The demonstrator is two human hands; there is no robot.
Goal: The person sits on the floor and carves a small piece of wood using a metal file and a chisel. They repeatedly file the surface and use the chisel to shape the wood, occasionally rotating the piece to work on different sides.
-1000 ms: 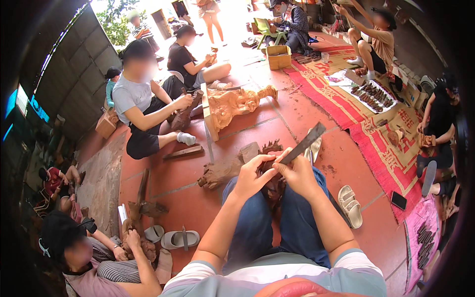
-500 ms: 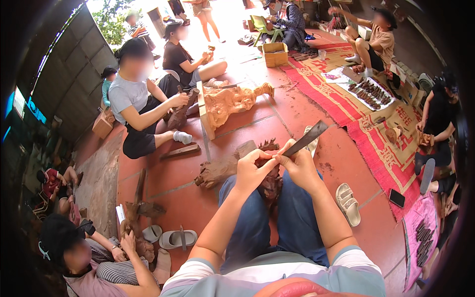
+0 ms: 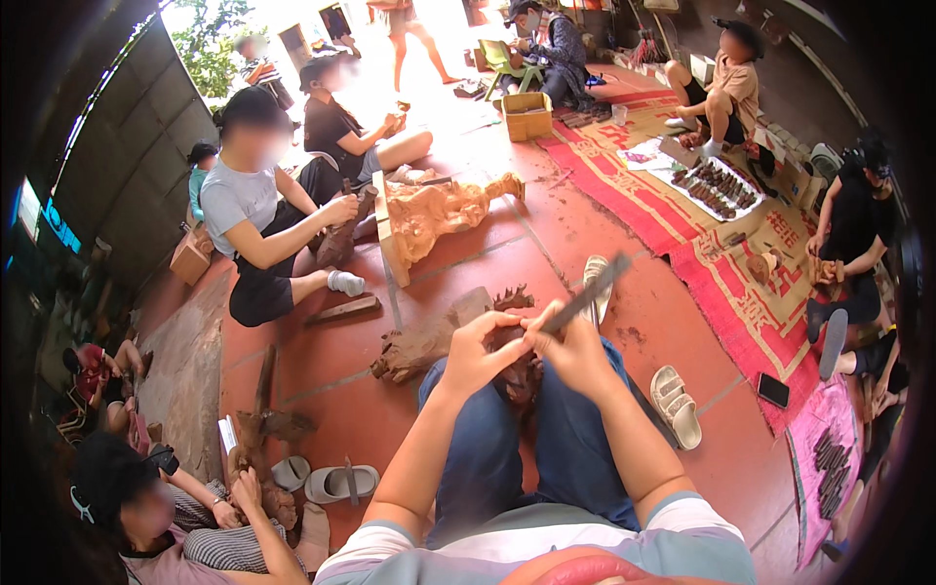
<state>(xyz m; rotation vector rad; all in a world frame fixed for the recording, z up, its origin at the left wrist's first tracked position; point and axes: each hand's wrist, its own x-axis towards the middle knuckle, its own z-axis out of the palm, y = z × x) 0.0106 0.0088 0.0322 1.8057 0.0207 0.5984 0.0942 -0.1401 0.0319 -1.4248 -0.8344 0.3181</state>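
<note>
My right hand (image 3: 575, 351) grips a dark, flat, narrow strip (image 3: 591, 290), blurred by motion, that points up and to the right. Thumb and fingers of my left hand (image 3: 480, 349) are curled, their tips meeting the right hand at the strip's near end; what they pinch is hidden. Both hands are raised above my knees. Below them, between my legs, is a reddish-brown carved wooden piece (image 3: 517, 382), partly covered by the hands. Just beyond lies a rough brown wooden block (image 3: 414, 353) with a jagged carved edge.
A large orange-brown wooden carving (image 3: 434, 216) lies ahead on the red tiles, beside a seated person (image 3: 249, 195). Cream sandals (image 3: 675, 408) flank my right leg. Red patterned mats (image 3: 702, 278) cover the right side, with a phone (image 3: 773, 390) and a tray of dark pieces (image 3: 720, 187).
The strip has swung a little in my right hand and is now blurred. My hands have moved slightly left and down, and the left fingers are less tightly pressed. My view has shifted a little.
</note>
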